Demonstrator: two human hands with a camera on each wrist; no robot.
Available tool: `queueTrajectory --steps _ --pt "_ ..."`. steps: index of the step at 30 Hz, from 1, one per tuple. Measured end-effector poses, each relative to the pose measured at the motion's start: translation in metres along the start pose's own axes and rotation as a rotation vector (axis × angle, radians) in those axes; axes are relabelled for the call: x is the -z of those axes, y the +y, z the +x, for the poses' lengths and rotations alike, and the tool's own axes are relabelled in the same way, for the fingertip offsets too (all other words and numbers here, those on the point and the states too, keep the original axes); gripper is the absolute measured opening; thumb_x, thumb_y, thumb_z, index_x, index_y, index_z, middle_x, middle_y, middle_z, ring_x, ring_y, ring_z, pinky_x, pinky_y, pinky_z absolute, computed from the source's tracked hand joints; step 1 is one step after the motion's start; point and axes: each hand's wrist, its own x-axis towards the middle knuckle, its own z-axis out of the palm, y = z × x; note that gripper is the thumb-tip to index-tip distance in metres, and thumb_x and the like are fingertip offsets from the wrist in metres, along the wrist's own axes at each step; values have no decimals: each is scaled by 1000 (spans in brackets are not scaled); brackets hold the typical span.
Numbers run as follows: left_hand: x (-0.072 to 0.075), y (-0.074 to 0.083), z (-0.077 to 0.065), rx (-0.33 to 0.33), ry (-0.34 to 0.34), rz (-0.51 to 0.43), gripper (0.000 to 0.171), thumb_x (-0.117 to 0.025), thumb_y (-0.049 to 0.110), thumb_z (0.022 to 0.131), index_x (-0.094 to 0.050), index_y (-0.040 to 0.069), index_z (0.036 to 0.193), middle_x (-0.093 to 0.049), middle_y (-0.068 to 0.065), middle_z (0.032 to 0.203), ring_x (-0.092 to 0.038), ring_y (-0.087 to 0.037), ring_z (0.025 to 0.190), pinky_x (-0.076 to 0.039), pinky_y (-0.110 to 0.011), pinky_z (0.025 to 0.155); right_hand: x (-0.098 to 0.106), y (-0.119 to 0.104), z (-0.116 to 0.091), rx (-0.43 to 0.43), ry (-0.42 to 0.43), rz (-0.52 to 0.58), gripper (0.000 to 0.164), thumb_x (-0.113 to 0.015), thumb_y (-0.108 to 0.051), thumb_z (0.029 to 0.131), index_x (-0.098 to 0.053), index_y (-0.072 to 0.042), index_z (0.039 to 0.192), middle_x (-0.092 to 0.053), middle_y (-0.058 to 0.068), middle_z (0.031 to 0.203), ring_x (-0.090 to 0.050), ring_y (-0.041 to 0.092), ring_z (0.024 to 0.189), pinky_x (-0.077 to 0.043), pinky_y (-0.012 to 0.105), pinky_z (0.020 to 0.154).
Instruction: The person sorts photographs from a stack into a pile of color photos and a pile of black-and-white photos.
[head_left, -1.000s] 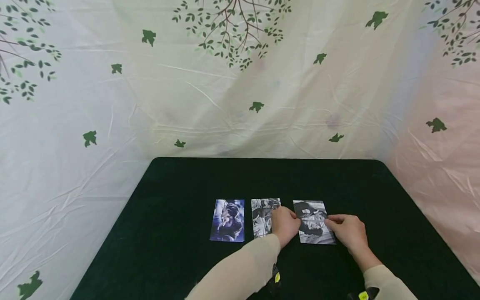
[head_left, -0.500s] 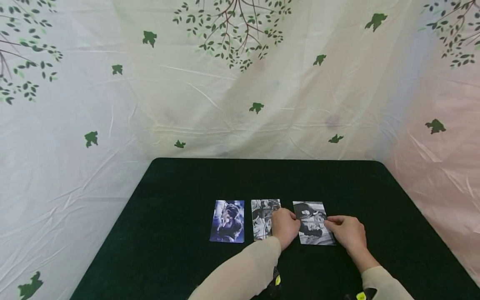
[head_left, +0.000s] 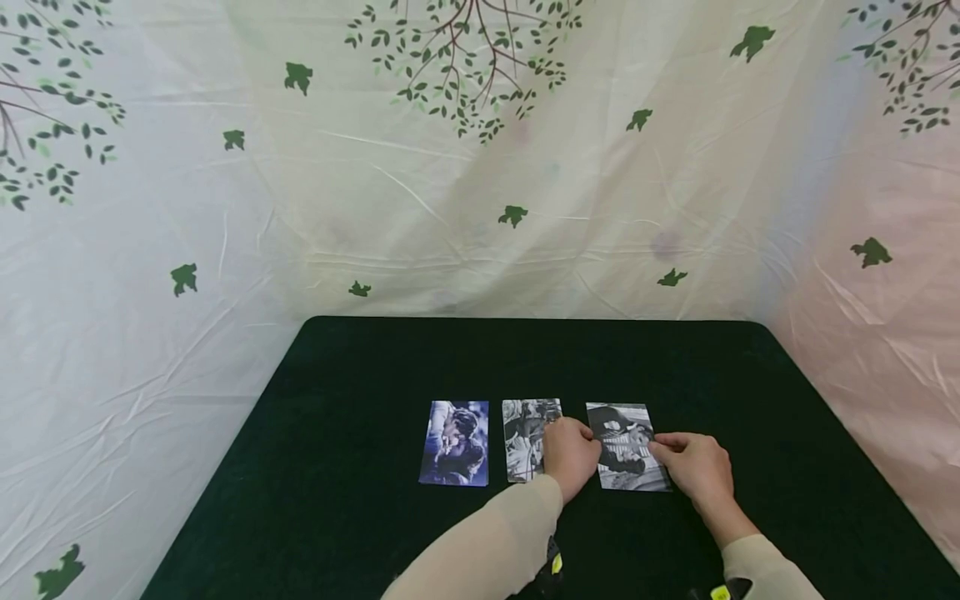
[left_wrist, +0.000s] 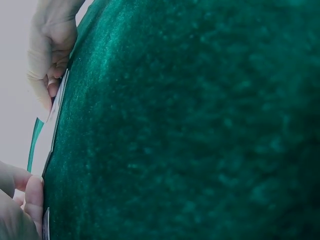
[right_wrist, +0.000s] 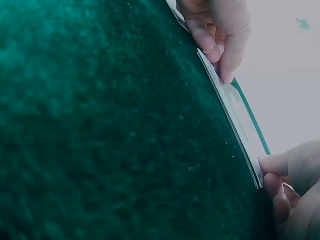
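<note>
Three photo cards lie in a row on the dark green table. Both hands are at the right-hand black-and-white card. My left hand pinches its left edge, and its forearm crosses in front of the middle card, hiding that card's lower right part. At the opposite edge, my right hand holds the card between thumb and fingers. Seen edge-on in the right wrist view, the card stack shows more than one thin layer, low over the cloth. A blue-purple card lies at the left, untouched.
The green cloth-covered table has rounded far corners. Behind and around it hangs a pale curtain printed with leaves and branches. Dark bands with yellow tags sit at both wrists.
</note>
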Motion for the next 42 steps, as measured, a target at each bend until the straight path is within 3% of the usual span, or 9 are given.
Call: queueTrajectory --steps 18,26,30,34,38,42 --pt "-1 -3 -1 -43 5 -3 8 -71 8 81 -76 8 74 -68 4 71 -59 -8 67 -48 -26 60 -2 2 -1 10 -14 5 39 -66 -37 91 -68 -6 115 -61 21 116 -55 29 95 -44 42 72" --pt "6 -4 -5 -95 -21 -49 4 -71 5 81 -73 4 84 -66 4 74 -58 -4 69 -48 -22 61 0 2 0 -6 -33 22 45 -65 -40 90 -67 -5 117 -61 21 119 -56 29 98 -46 42 73" --pt "18 -1 -11 -133 -52 -105 5 -71 6 82 -72 4 87 -64 6 74 -57 0 66 -47 -19 61 3 3 0 -14 -49 37 50 -62 -45 91 -66 -4 119 -61 21 119 -56 28 97 -46 38 72" --pt "40 -3 -18 -173 -63 -103 6 -72 8 83 -72 6 88 -63 8 72 -55 1 64 -47 -19 62 4 3 0 -12 -40 63 53 -58 -47 93 -64 -3 122 -62 18 115 -57 25 92 -45 32 66" --pt "69 -16 -22 -189 -25 -61 11 -73 11 83 -72 5 92 -64 7 72 -56 0 62 -48 -20 60 5 2 -1 21 -18 98 53 -55 -47 95 -60 -4 126 -62 13 108 -58 23 86 -47 29 63" --pt "98 -36 -21 -137 9 -26 15 -73 12 83 -72 5 96 -63 7 71 -55 -3 62 -47 -22 57 4 -7 -7 133 15 36 49 -54 -45 95 -62 -6 123 -64 10 103 -58 21 83 -47 30 63"
